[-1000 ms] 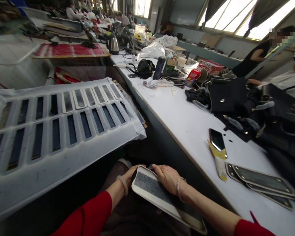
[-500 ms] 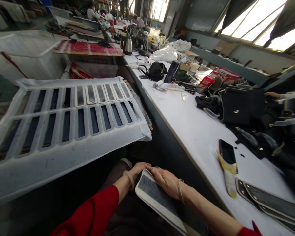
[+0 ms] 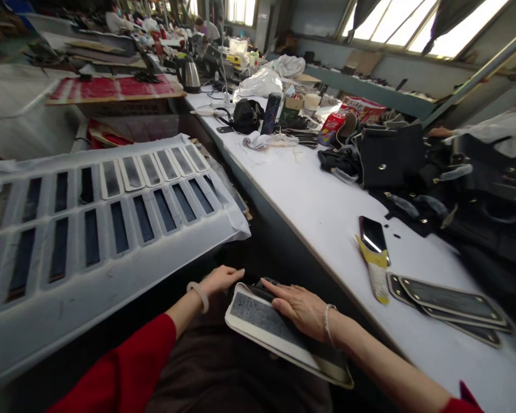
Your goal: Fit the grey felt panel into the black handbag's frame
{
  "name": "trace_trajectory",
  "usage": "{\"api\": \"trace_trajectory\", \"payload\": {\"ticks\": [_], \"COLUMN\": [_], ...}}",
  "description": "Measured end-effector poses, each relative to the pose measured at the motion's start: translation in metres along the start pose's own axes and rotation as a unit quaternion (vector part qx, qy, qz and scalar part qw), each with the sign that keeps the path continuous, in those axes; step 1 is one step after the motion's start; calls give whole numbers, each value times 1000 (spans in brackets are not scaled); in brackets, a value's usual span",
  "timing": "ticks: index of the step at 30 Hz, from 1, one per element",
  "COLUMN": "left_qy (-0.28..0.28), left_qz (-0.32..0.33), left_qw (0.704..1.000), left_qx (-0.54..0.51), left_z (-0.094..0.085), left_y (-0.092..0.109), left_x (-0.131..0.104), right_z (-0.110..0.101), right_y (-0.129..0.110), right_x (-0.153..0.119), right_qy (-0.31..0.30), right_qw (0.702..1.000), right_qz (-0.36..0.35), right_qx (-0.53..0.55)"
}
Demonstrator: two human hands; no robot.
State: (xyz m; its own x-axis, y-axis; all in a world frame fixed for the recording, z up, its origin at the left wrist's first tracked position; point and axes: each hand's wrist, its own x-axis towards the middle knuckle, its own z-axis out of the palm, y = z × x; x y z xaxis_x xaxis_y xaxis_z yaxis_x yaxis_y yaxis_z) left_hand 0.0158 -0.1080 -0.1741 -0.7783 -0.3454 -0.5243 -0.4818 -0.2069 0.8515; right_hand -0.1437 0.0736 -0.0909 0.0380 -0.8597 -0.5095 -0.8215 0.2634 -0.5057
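Across my lap lies a long panel with rounded corners and a pale border [image 3: 258,314], its middle dark grey. My right hand [image 3: 303,310] rests on its far side, fingers stretched out flat over a black piece [image 3: 264,285] at its edge. To the left of the panel's far end is my left hand [image 3: 221,279], fingertips pressed together; whatever they may hold is too small to make out. At my left stands a pale covered rack [image 3: 172,255] with rows of slots, several similar light-bordered panels [image 3: 149,168] lying along its far row.
On the white table [image 3: 309,212] at right are a phone [image 3: 373,234], a yellow-taped tool [image 3: 375,274], stacked dark panels with studs [image 3: 451,298] and a heap of black bags [image 3: 395,155]. A kettle [image 3: 190,74] stands farther back. Another person's sleeve [image 3: 490,132] shows at far right.
My left hand has drawn away leftward from my right, so the two no longer touch. The panel lies flatter across my lap. The view has turned to the right.
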Motion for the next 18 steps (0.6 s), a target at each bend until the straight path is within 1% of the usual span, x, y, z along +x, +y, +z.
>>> {"api": "trace_trajectory", "payload": {"ticks": [2,3,6,9,11,12,14,15,16,17,18], "left_qy": [-11,-25,-90,-133,-139,-137,-112,-91,-67,-46,-37], "left_qz": [43,64,103,113,119,124,162,193,229,265,296], "left_qw": [998,995,978,955,944,940,933,930,923,913,900], "left_qx": [53,78,159,239,275,288,300,300,302,307,317], "left_z": [-7,-7,2,11,14,15,22,28,35,44,55], "left_y": [19,29,54,66,69,70,72,72,72,72,72], "left_x": [-13,-19,-32,-34,-33,-34,-40,-46,-54,-62,-70], "right_z": [2,2,5,6,8,12,27,39,56,75,97], "right_y": [16,22,33,33,35,38,47,53,57,60,59], "right_x": [-21,-31,-52,-59,-61,-63,-69,-73,-77,-80,-81], "right_qy": [4,6,13,38,83,118,211,259,300,328,345], "right_qw": [1000,999,991,982,971,959,918,892,867,848,832], "right_qz": [20,34,76,104,118,125,147,168,197,227,252], "right_qx": [18,34,106,152,192,226,302,330,345,350,354]}}
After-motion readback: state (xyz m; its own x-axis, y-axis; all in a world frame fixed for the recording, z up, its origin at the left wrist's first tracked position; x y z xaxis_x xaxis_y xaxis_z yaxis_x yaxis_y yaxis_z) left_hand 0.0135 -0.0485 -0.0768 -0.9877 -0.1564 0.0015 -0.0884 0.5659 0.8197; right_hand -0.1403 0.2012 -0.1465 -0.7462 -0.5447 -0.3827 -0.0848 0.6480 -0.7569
